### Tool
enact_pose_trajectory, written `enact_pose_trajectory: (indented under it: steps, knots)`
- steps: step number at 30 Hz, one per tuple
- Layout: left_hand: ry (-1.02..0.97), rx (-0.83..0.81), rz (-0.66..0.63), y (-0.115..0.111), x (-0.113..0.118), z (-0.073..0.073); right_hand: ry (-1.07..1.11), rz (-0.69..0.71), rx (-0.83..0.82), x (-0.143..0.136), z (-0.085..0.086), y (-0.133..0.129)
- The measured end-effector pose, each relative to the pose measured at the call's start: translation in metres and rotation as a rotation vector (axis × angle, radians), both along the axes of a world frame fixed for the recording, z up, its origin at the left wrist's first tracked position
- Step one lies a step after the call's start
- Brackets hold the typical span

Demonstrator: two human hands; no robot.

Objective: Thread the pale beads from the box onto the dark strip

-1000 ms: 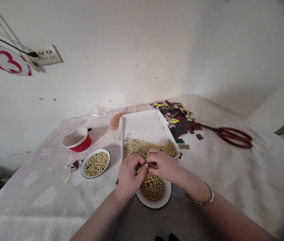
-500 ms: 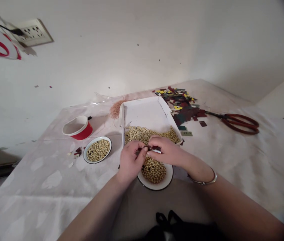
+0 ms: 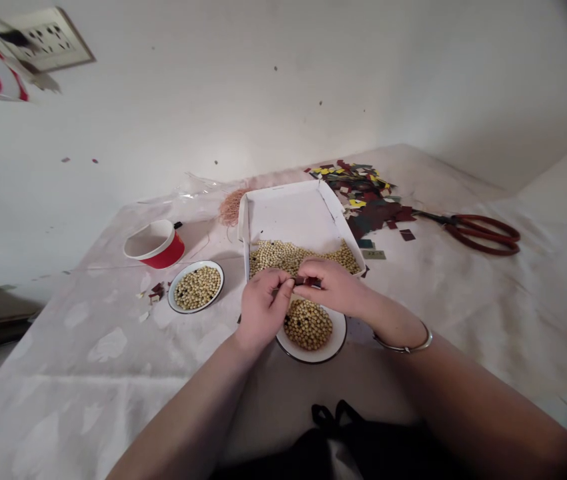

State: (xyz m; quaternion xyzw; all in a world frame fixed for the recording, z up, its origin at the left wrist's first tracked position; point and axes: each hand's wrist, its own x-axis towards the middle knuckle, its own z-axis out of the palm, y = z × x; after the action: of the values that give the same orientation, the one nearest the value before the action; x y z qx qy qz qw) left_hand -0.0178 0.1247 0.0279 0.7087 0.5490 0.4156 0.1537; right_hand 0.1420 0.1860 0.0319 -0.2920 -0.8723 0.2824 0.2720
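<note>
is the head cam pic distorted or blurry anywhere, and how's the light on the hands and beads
Head view: wide-angle warp bends the table edges, with dark vignetting at the right corners. Soft, even light, no glare; the left hand and right hand are fairly sharp over the bowl of beads, though the small dark piece pinched between them is too small to identify. The scissors stay sharp.
</note>
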Motion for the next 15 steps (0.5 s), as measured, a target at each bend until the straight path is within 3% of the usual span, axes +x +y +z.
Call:
enact_pose_trajectory:
  steps: [15]
  knots:
    - [-0.010, 0.023, 0.008, 0.0011, 0.0003, -0.0013, -0.009, 0.025, 0.021, 0.0012, -0.0013, 0.0019]
